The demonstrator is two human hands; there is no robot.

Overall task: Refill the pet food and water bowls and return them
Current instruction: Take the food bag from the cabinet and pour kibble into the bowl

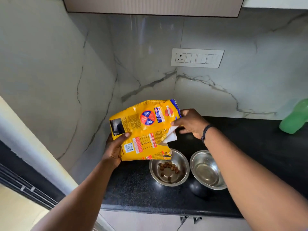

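Observation:
A yellow pet food bag (146, 129) is tilted above a steel bowl (181, 174), its torn mouth at the bowl's far rim. Brown kibble (168, 167) lies in that bowl. My left hand (115, 147) grips the bag's lower left side, thumb across the front. My right hand (190, 122) pinches the bag's upper right edge. A second steel bowl (206, 169) stands just to the right and looks empty; my right forearm crosses its near rim.
Both bowls rest on a black granite counter (133, 185) set in a marble-walled corner. A green plastic bottle (295, 119) stands at the far right. A switch panel (197, 58) is on the back wall. The counter's front edge runs below the bowls.

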